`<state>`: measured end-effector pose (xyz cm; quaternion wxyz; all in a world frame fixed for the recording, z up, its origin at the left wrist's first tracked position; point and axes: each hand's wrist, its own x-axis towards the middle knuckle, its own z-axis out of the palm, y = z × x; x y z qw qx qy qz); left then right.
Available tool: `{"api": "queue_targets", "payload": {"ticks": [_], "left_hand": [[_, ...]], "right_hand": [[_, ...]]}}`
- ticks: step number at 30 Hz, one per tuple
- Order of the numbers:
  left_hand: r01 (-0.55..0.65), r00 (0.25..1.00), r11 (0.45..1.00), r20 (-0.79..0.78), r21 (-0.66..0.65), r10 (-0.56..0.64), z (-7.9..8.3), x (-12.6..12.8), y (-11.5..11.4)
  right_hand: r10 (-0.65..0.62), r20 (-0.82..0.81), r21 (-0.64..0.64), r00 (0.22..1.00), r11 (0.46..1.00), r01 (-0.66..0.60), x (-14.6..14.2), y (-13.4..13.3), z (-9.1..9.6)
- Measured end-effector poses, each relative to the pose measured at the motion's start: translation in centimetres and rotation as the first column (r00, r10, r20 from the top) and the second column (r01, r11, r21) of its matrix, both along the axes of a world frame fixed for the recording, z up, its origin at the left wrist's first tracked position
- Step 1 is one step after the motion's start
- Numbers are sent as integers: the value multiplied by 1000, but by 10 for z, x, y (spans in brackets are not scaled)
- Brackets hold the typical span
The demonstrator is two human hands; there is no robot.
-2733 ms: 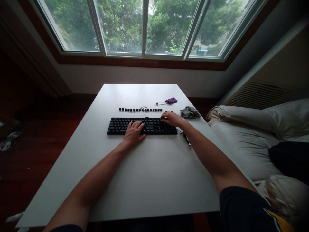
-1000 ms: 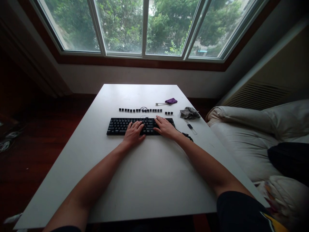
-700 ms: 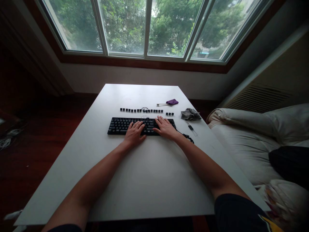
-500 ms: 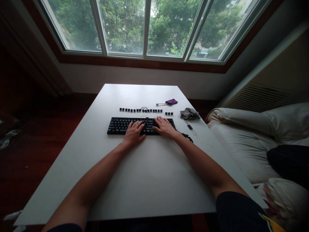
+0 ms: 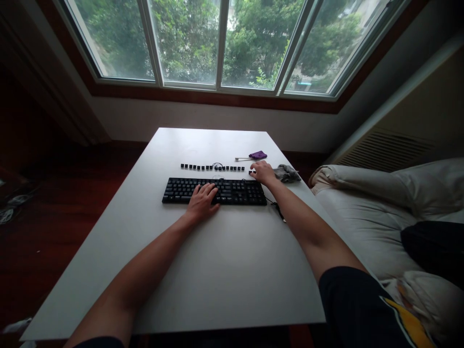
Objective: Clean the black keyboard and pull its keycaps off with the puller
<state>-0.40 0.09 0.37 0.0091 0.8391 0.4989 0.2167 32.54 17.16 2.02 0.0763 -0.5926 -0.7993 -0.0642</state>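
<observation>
A black keyboard (image 5: 237, 192) lies across the middle of the white table (image 5: 203, 270). My left hand (image 5: 202, 200) rests flat on its keys near the centre, fingers stretched out. My right hand (image 5: 264, 172) is beyond the keyboard's far right corner, fingers curled down onto a small group of loose black keycaps (image 5: 251, 172). Whether it grips one is hidden by the fingers. A long row of loose keycaps (image 5: 212, 167) lies behind the keyboard, with a small wire tool among them.
A purple cloth with a thin stick (image 5: 253, 156) lies at the back right. A grey crumpled cloth (image 5: 288, 173) sits by the right edge. The keyboard's cable (image 5: 276, 207) trails off the right side. A white sofa (image 5: 380, 203) stands close on the right.
My right hand has left the keyboard's keys and moved back and right to the small group of loose keycaps. My left hand has stayed on the keys.
</observation>
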Motion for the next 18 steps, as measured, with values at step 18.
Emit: {"api": "queue_targets", "payload": {"ticks": [18], "left_hand": [[-12, 1000, 1000, -10, -1, 12, 1, -1, -3]], "right_hand": [[51, 113, -61, 992, 997, -45, -2, 14, -2]]}}
